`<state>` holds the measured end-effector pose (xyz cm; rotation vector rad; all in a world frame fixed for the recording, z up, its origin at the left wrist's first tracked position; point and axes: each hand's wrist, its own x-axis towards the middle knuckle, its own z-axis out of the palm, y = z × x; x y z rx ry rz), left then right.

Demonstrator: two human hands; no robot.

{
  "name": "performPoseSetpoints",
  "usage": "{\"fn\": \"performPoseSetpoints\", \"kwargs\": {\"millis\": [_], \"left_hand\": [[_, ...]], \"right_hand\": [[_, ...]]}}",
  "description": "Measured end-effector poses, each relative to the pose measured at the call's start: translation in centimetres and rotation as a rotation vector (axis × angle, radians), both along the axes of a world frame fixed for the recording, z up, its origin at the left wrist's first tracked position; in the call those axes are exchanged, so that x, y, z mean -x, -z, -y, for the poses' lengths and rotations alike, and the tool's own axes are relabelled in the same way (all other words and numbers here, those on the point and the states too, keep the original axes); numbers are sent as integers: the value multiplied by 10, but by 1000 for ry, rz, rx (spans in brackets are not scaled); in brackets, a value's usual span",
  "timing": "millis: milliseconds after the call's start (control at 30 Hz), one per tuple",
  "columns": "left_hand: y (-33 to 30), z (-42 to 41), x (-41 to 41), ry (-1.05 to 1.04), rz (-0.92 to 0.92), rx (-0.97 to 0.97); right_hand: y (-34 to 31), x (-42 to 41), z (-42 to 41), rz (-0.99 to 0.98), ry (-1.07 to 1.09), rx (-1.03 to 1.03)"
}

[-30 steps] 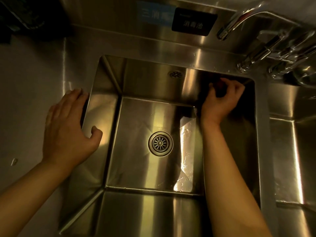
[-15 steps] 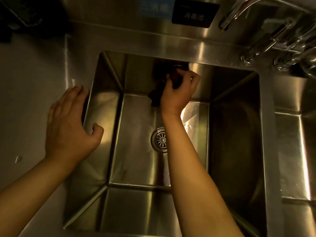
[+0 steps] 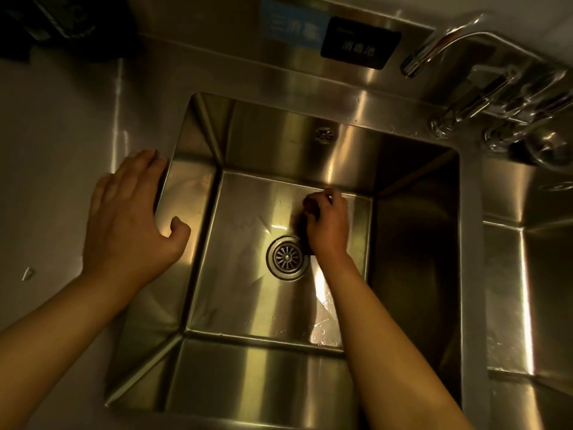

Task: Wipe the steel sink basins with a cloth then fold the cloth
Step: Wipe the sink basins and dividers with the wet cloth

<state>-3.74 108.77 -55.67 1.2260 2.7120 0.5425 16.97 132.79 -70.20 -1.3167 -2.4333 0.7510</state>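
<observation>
wiping the basin floor

the right hand [image 3: 325, 225] grips a dark cloth [image 3: 302, 218] bunched on the floor of the sink basin [image 3: 235, 293], at about one o'clock from the drain [image 3: 286, 257]. the left hand [image 3: 130, 218] rests released on the rim at nine o'clock. good practice, as a judgement: flatten the cloth and overlap strokes into the corners.

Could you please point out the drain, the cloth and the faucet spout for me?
Drain [image 3: 286, 256], head view, centre of the strainer.
Cloth [image 3: 301, 225], head view, dark edge showing left of the right hand.
Faucet spout [image 3: 417, 61], head view, near its outlet.
</observation>
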Motion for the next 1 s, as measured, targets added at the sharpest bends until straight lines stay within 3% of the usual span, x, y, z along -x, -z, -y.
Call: {"fn": "performPoseSetpoints", "kwargs": {"millis": [100,300,633,767,933,1000], "left_hand": [[2,1,-1,19,-16,3],[2,3,-1,121,-21,-59],[1,4,-5,207,-60,-99],[3,4,-44,232,-2,-180],[5,12,-167,302,429,-139],[4,17,-208,328,504,-78]], "right_hand": [[15,-36,-17,236,25,55],[27,-75,-6,486,19,321],[4,-74,17,458,2,382],[-23,-87,25,532,-154,265],[-56,-106,10,727,-352,-68],[-68,-107,-3,819,-407,-180]]}}
